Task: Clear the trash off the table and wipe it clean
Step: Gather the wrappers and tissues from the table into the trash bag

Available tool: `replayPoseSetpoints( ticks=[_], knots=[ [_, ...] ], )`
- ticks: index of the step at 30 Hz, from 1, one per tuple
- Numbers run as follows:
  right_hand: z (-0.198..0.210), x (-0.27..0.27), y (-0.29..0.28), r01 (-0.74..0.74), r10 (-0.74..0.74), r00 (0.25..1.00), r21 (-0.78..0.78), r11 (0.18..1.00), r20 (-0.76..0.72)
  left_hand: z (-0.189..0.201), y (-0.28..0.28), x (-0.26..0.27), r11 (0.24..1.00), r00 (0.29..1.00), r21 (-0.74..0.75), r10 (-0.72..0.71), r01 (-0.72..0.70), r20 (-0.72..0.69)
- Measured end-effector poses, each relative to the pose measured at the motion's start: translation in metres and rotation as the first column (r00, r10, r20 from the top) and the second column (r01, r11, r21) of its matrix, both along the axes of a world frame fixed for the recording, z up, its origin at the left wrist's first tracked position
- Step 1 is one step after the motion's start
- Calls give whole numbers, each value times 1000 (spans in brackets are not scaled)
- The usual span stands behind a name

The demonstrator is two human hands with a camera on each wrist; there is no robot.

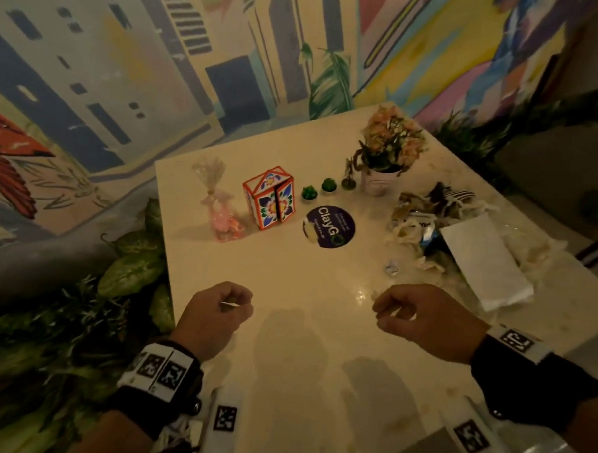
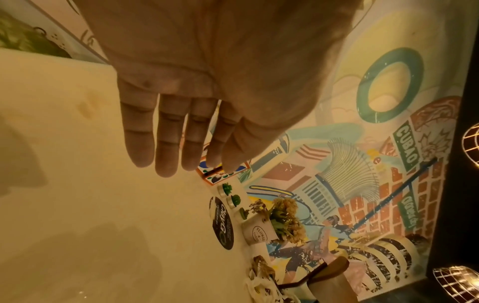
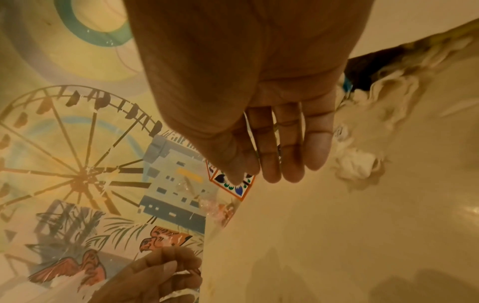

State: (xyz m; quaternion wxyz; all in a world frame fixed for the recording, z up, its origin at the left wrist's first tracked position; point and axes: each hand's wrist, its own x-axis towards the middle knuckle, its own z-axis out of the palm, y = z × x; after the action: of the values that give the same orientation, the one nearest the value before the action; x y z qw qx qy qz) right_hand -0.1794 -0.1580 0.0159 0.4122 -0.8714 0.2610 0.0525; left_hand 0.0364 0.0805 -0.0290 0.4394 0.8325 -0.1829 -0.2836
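Note:
The trash is a heap of crumpled tissues and wrappers at the right side of the cream table, with a flat white paper bag lying on it. A small crumpled wrapper lies apart, in front of the heap. My left hand hovers over the near left of the table, thumb pinching a thin white scrap against the curled fingers; the scrap also shows in the right wrist view. My right hand hovers near the middle, loosely curled, with nothing seen in it. Tissue lies just beyond its fingers.
Along the far side stand a pink candy bag, a flower-painted box, small green cactus figures and a flower pot. A round dark sticker lies flat. Leafy plants crowd the table's left edge.

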Motion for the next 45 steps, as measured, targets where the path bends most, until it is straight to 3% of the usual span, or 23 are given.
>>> replayPoseSetpoints(
  ticks=[10, 17, 22, 27, 30, 32, 39, 43, 45],
  knots=[
    [10, 12, -46, 7, -8, 999, 13, 1000, 37, 15, -53, 14, 998, 997, 12, -61, 60, 37],
    [23, 27, -105, -96, 95, 994, 28, 995, 52, 3, -106, -10, 986, 997, 145, -79, 78, 1],
    [27, 24, -183, -133, 135, 991, -94, 987, 12, -11, -161, -56, 945, 992, 302, -120, 125, -35],
    [8, 6, -261, -14, -7, 997, -267, 964, -78, -30, -218, -100, 872, 971, 433, -238, 230, -37],
    [-7, -7, -285, -19, -43, 981, -316, 949, -191, -48, -242, -120, 823, 964, 516, -266, 235, -15],
    [-17, -16, -296, -25, -68, 958, -317, 948, -279, -55, -258, -127, 831, 974, 525, -224, 183, 14],
    [-41, -39, -307, -19, -81, 887, -210, 977, -455, -58, -320, -105, 937, 994, 337, 71, -93, 79],
    [-54, -38, -303, 27, -56, 917, -79, 997, -395, -43, -358, -87, 952, 986, 276, 158, -136, -58],
    [-60, -35, -301, 13, -23, 941, -33, 999, -337, -37, -378, -83, 931, 998, 362, 56, -42, -31]
  ],
)
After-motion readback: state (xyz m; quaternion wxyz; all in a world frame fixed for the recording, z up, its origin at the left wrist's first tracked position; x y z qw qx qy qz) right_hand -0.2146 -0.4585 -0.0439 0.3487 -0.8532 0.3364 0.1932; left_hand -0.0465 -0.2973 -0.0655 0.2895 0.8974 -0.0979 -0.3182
